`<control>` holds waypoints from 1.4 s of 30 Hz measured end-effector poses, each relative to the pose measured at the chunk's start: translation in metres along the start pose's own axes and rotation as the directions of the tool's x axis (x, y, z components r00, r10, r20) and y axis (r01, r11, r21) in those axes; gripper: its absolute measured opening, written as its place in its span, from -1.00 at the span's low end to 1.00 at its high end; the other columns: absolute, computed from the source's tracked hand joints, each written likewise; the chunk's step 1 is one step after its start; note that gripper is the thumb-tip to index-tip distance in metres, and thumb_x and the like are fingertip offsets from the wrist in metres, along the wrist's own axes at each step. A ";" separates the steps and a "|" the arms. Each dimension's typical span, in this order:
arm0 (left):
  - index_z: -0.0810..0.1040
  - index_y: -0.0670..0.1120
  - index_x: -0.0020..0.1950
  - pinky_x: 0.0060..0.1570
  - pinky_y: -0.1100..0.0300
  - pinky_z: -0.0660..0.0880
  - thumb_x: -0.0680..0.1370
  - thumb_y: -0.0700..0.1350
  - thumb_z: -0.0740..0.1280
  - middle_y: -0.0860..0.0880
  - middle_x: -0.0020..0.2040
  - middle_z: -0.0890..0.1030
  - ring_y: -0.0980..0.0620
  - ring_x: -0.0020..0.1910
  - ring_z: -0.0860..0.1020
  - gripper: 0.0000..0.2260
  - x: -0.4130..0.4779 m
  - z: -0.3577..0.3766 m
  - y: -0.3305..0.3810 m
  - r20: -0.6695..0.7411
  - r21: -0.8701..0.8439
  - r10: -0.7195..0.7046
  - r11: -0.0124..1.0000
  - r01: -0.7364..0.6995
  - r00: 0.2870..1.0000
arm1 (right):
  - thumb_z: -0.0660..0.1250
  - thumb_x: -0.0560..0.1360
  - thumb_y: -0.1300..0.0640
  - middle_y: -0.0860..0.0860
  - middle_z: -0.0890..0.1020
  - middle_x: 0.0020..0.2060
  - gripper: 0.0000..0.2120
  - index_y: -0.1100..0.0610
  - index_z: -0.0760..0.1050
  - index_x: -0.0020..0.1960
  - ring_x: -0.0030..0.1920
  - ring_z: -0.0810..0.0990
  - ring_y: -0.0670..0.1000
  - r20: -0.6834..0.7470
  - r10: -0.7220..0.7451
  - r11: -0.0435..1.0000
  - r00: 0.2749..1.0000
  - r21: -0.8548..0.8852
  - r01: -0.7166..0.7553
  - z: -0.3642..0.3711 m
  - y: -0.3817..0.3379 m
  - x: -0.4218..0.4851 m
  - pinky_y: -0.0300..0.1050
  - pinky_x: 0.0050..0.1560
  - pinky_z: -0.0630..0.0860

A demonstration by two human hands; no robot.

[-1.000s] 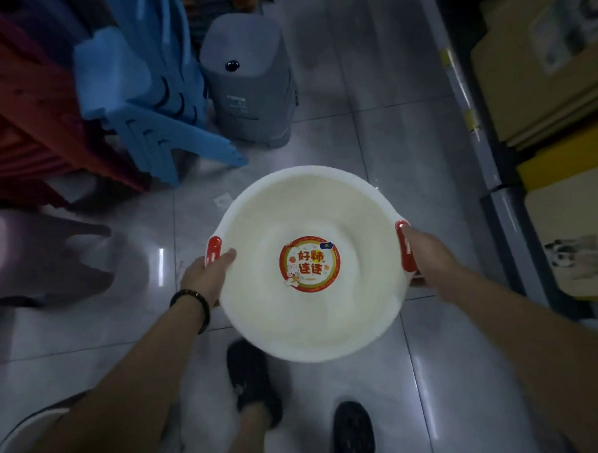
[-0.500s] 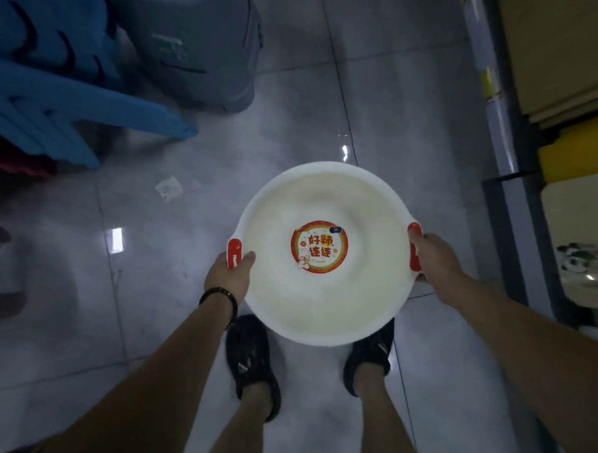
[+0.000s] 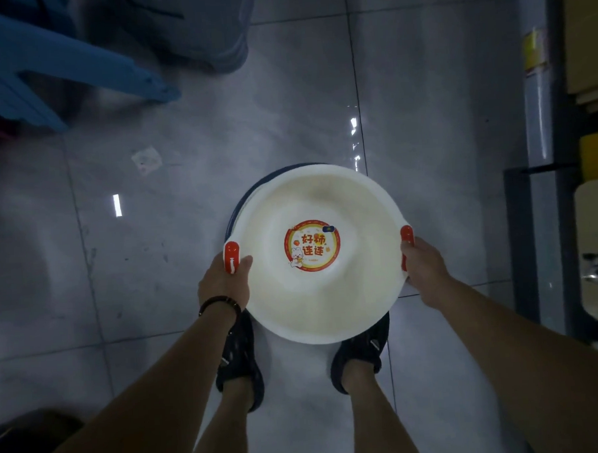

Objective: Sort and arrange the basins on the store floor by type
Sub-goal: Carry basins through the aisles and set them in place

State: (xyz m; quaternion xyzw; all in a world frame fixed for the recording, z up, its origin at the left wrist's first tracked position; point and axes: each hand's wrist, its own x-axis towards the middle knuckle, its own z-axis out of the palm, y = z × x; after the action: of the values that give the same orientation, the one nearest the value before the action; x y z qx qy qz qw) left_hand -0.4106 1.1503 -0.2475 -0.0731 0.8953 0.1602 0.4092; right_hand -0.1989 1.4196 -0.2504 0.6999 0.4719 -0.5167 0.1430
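Note:
I hold a white round basin (image 3: 314,304) with red handles and a red-and-yellow sticker in its middle, level above the tiled floor in front of my feet. My left hand (image 3: 224,281) grips its left red handle, thumb over the rim. My right hand (image 3: 426,272) grips the right red handle the same way. A dark blue rim (image 3: 255,190) shows just beyond the basin's upper left edge, directly under it; most of that object is hidden by the white basin.
Blue plastic stools (image 3: 44,73) lie at the upper left, with a grey bin (image 3: 193,32) behind them. A metal shelf rack (image 3: 541,147) with boxes runs along the right. A scrap of paper (image 3: 146,160) lies on the floor. My black shoes (image 3: 240,359) stand below the basin.
The view has tilted further down and the basin has come lower and closer to my feet. A dark blue rim now shows beneath it. Both hands keep their hold on the handles.

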 end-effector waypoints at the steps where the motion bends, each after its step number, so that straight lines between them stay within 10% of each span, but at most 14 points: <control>1: 0.49 -0.10 0.41 0.31 -0.07 0.45 0.63 0.20 0.29 -0.14 0.25 0.63 -0.20 0.26 0.58 -0.52 0.002 -0.002 0.002 0.001 -0.011 -0.023 1.000 0.023 1.000 | 0.24 0.72 -0.09 0.25 0.66 0.22 -0.75 0.00 0.57 -0.02 0.18 0.66 0.26 0.022 -0.004 1.000 1.000 0.010 0.004 0.001 -0.002 0.001 0.37 0.35 0.55; 6: 0.48 -0.07 0.41 0.31 -0.16 0.51 0.63 0.22 0.21 -0.13 0.24 0.63 -0.18 0.21 0.59 -0.52 0.021 -0.005 -0.004 0.133 -0.097 -0.044 0.994 0.057 0.990 | 0.29 0.71 0.01 0.09 0.67 0.19 -0.90 -0.12 0.58 0.16 0.09 0.65 0.09 0.127 0.004 0.999 0.992 0.038 -0.009 -0.003 -0.010 0.008 0.06 0.04 0.65; 9: 0.53 0.08 0.28 0.23 -0.17 0.57 0.59 0.34 0.19 -0.05 0.18 0.64 -0.13 0.17 0.60 -0.56 0.028 -0.011 -0.011 0.237 -0.305 -0.026 0.947 0.100 0.971 | 0.30 0.70 -0.09 0.09 0.63 0.32 -0.62 0.02 0.50 0.46 0.26 0.62 0.16 0.160 0.053 0.993 0.986 0.093 -0.069 -0.008 -0.007 0.025 0.16 0.20 0.61; 13: 0.63 -0.10 0.19 0.24 -0.21 0.56 0.60 0.02 0.37 -0.20 0.19 0.68 -0.20 0.19 0.61 -0.74 0.047 -0.016 -0.035 0.441 -0.652 -0.080 0.657 0.380 0.894 | 0.32 0.67 -0.05 0.10 0.66 0.34 -0.59 0.02 0.53 0.49 0.33 0.60 0.19 0.295 0.037 0.958 0.955 0.260 -0.118 -0.013 0.011 0.050 0.27 0.35 0.52; 20: 0.50 -0.12 0.32 0.31 -0.23 0.50 0.44 -0.10 0.40 -0.22 0.30 0.53 -0.26 0.16 0.57 -0.55 0.074 -0.010 -0.061 0.563 -0.699 0.045 0.559 0.446 0.825 | 0.43 0.47 0.04 0.21 0.53 0.48 -0.35 0.19 0.50 0.53 0.47 0.51 0.32 0.353 0.039 0.895 0.935 0.403 -0.190 -0.026 0.031 0.074 0.17 0.35 0.52; 25: 0.50 -0.06 0.26 0.33 -0.31 0.46 0.38 -0.06 0.45 -0.23 0.34 0.53 -0.32 0.36 0.48 -0.55 0.059 -0.034 -0.047 0.544 -0.695 0.026 0.573 0.433 0.839 | 0.53 0.35 0.04 0.18 0.61 0.41 -0.30 0.20 0.57 0.46 0.41 0.56 0.29 0.364 0.052 0.893 0.930 0.400 -0.207 -0.035 -0.003 0.040 0.14 0.28 0.58; 31: 0.50 -0.23 0.40 0.27 -0.25 0.51 0.37 0.07 0.50 -0.23 0.31 0.58 -0.29 0.25 0.54 -0.33 -0.024 -0.128 0.017 0.460 -0.702 0.117 0.655 0.280 0.880 | 0.46 0.44 -0.01 0.15 0.65 -0.08 -0.76 0.12 0.67 0.02 -0.22 0.47 0.12 0.402 -0.047 0.885 0.914 0.441 -0.149 -0.089 -0.087 -0.064 -0.08 -0.18 0.47; 36: 0.69 -0.05 0.06 -0.05 -0.03 0.52 0.54 0.06 0.33 -0.12 -0.02 0.64 -0.11 -0.10 0.57 -0.75 -0.144 -0.229 0.115 0.390 -0.743 0.135 0.630 0.225 0.911 | 0.47 0.50 -0.06 0.06 0.73 -0.12 -0.72 0.08 0.66 0.11 -0.20 0.65 0.05 0.324 -0.185 0.883 0.928 0.469 0.013 -0.174 -0.175 -0.197 -0.09 -0.20 0.54; 42: 0.63 -0.06 0.27 0.03 -0.01 0.51 0.33 0.26 0.43 -0.14 0.11 0.63 -0.11 0.02 0.56 -0.39 -0.272 -0.363 0.246 0.252 -0.773 0.209 0.630 0.067 0.945 | 0.55 0.38 -0.16 0.15 0.76 0.10 -0.57 0.09 0.75 0.13 0.01 0.68 0.16 0.215 -0.273 0.847 0.938 0.515 0.128 -0.282 -0.281 -0.351 0.03 0.04 0.60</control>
State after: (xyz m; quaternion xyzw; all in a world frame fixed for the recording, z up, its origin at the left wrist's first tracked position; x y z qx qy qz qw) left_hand -0.5541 1.2556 0.2370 -0.1785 0.6639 0.5536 0.4699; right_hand -0.2677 1.5779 0.2517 0.5790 0.3702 -0.7258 -0.0305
